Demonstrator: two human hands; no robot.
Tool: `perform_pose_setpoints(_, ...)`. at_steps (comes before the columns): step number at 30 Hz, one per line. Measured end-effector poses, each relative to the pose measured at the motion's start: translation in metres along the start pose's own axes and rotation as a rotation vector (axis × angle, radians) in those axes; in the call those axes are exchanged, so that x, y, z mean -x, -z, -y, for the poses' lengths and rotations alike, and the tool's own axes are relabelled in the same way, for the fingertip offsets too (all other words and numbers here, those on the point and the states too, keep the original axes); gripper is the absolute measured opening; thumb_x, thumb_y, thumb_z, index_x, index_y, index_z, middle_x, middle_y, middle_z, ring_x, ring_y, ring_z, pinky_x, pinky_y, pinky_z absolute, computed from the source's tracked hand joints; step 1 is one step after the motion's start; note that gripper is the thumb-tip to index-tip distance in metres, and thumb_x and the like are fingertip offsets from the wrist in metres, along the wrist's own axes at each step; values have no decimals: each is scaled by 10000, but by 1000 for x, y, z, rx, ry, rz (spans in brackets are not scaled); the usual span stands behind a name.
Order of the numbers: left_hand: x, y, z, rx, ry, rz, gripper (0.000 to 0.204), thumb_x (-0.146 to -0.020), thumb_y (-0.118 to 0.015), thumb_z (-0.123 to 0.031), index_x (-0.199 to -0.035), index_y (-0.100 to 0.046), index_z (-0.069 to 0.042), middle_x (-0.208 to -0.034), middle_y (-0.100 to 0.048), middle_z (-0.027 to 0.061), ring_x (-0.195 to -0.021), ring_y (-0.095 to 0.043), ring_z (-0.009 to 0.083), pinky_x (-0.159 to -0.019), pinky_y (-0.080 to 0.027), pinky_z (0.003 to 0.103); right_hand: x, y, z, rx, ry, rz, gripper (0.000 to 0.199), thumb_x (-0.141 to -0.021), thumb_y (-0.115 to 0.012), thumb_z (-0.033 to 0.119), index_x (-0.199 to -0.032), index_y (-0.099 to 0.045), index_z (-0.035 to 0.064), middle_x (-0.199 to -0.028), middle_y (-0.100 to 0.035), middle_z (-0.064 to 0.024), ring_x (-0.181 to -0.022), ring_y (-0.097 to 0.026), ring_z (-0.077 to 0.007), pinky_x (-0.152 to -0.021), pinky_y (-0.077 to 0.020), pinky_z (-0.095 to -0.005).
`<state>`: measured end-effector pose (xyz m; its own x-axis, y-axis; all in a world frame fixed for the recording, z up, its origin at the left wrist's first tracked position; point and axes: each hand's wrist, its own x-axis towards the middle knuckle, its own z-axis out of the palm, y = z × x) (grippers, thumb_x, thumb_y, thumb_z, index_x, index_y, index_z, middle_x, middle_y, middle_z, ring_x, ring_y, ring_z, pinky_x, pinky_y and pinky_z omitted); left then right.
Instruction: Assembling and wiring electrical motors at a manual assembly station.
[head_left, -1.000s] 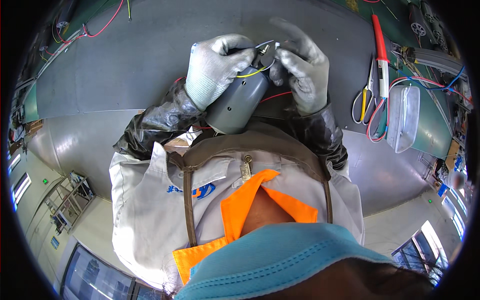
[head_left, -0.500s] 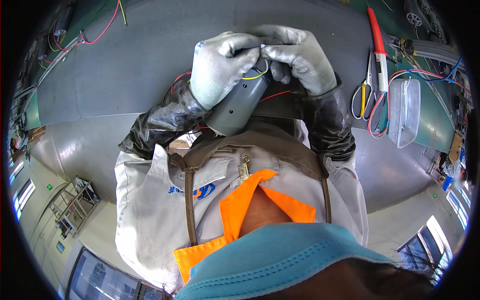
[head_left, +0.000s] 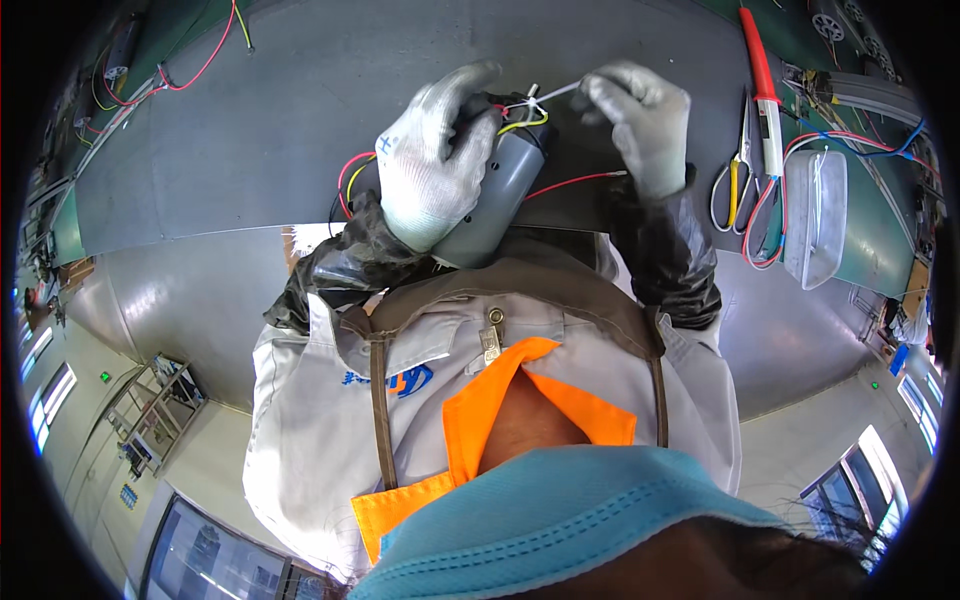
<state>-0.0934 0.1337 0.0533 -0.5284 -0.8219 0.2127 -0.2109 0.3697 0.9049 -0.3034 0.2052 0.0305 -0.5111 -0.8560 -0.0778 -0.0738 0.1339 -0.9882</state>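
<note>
A grey cylindrical motor housing (head_left: pixel 480 215) lies tilted at the table's near edge, against my apron. At its far end, a white cable tie (head_left: pixel 556 93) is looped around a bundle of wires, including a yellow-green wire (head_left: pixel 526 124). My left hand (head_left: pixel 428 165), in a white glove, rests along the housing's left side; its thumb and index finger are apart beside the bundle, the other fingers mostly hidden. My gloved right hand (head_left: pixel 645 125) pinches the tie's tail, which stretches to the right from the bundle. A red wire (head_left: pixel 570 185) runs out right of the housing.
To the right lie a long red-and-white tool (head_left: pixel 758 65), scissors (head_left: pixel 735 190) with a partly yellow handle, and a metal tray (head_left: pixel 830 225) holding thin white strips. Looped red and blue wires (head_left: pixel 765 240) lie beside the tray. More wired parts (head_left: pixel 120 75) sit far left.
My right hand has moved right, away from the bundle, drawing the tie's tail out straight. My left thumb and index finger have spread, and the bundle has come into view.
</note>
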Motion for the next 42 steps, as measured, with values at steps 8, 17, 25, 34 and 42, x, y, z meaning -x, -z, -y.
perform_pose_setpoints(8, -4, -5, 9, -243, -252, 39, 150, -828, -734, -87, -962, -671, -67, -881, -687, 122, -720, -670, 312, -634, -548, 374, -36, -13, -4, 221, 15, -41, 113, -905, -684, 73, -921, -739, -25, -832, -702, -54, -717, -650, -76, -595, -539, -219)
perform_pose_setpoints(17, -19, 10, 3, -473, -416, 281, 92, -889, -691, -77, -971, -670, -41, -790, -680, 123, -680, -684, 291, -627, -544, 362, -7, -18, 30, -490, -84, 391, 245, -987, -612, 195, -1017, -665, -42, -640, -614, -25, -469, -539, -75, -448, -416, -199)
perform_pose_setpoints(25, -40, 20, 13, -683, -837, 518, 303, -736, -674, -111, -1026, -637, -28, -613, -540, 25, -529, -592, 212, -483, -471, 391, -23, -22, 30, -365, 111, 294, 187, -948, -634, 147, -894, -683, -25, -572, -512, 17, -449, -419, -48, -407, -281, -235)
perform_pose_setpoints(34, -33, 23, 15, -781, -694, 464, 313, -851, -697, -236, -1117, -639, -83, -672, -539, 52, -624, -608, 253, -560, -491, 397, 1, 45, 6, 521, 423, -159, 267, -971, -639, 210, -1127, -703, 4, -1024, -714, -119, -910, -710, -203, -730, -561, -337)
perform_pose_setpoints(42, -74, 7, 26, -330, -598, 576, 252, -918, -685, -181, -1108, -692, -16, -1114, -653, 144, -1002, -622, 320, -881, -497, 396, 127, 105, -60, 1287, 108, -470, 612, -871, -530, -36, -1469, -445, 62, -1171, -604, -247, -1070, -581, -418, -928, -477, -483)
